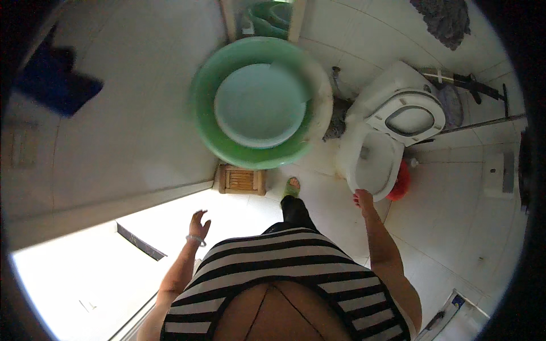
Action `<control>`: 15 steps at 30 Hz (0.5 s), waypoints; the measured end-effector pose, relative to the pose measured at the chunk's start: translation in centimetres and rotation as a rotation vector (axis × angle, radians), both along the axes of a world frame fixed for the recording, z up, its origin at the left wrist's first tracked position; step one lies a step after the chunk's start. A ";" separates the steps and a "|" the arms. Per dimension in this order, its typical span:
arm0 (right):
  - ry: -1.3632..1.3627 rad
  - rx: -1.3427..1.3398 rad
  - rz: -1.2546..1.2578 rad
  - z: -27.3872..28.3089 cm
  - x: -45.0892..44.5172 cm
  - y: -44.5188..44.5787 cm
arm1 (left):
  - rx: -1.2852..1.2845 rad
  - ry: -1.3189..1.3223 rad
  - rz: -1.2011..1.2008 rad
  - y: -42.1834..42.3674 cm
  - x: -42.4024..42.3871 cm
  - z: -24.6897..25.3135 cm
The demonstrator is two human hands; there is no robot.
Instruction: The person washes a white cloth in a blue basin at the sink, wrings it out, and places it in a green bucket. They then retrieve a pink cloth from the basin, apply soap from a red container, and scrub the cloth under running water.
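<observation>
My left hand (199,226) hangs in the air in front of the bright doorway, fingers apart and holding nothing; a pale bracelet (196,240) circles its wrist. Beside the front rim of a white toilet (354,164) is my right hand (363,200), its fingers curled. Whether it touches the rim or holds something small, I cannot tell. The toilet seat (409,120) is raised. Ahead of me stands a large green plastic basin (207,128), with a smaller pale blue basin (260,106) inside it. Both are well beyond my hands.
A low wooden stool (242,180) sits partly below the green basin. Something red (400,182) lies beside the toilet, near the wall. Dark blue cloth (59,83) hangs at left, grey cloth (445,21) at upper right. A metal bar (482,124) runs along the right wall.
</observation>
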State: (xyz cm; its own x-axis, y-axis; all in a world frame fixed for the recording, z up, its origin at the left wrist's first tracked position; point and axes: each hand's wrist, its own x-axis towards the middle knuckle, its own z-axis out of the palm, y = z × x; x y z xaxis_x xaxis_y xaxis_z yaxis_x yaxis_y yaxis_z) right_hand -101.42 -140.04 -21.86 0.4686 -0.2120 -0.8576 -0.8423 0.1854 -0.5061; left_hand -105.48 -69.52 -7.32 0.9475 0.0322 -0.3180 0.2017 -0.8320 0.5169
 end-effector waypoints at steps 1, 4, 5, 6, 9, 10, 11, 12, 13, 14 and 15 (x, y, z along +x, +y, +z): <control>0.036 0.070 0.030 -0.3 -2.1 -1.0 | -0.043 0.030 0.149 3.4 -4.9 -2.7; 0.067 -0.177 0.306 2.4 -4.0 8.7 | 0.163 0.267 0.484 15.1 -26.6 -9.9; 0.042 -0.381 0.396 5.1 -5.2 12.1 | 0.188 0.373 0.511 16.8 -31.8 -10.2; -0.094 -0.334 0.351 2.7 -7.2 11.7 | 0.170 0.478 0.558 17.3 -36.1 -10.1; -0.105 -0.500 0.733 -0.8 -9.6 18.8 | 0.069 0.639 0.744 18.1 -47.7 -10.0; -0.061 -0.410 0.849 1.2 -10.0 23.3 | 0.046 0.649 0.786 18.4 -50.7 -9.7; -0.040 -0.318 1.014 4.5 -9.2 29.8 | 0.001 0.644 0.869 17.1 -54.9 -10.1; -0.022 -0.289 1.179 4.7 -9.2 33.1 | -0.047 0.626 0.900 16.6 -57.1 -10.5; -0.017 -0.253 1.334 4.6 -9.5 36.3 | -0.097 0.603 0.927 16.0 -58.4 -11.0; -0.023 -0.232 1.482 5.1 -8.9 38.9 | -0.142 0.552 0.935 16.1 -58.3 -11.2; -0.115 -0.325 1.557 5.1 -8.9 41.6 | -0.182 0.500 0.956 16.1 -58.2 -11.2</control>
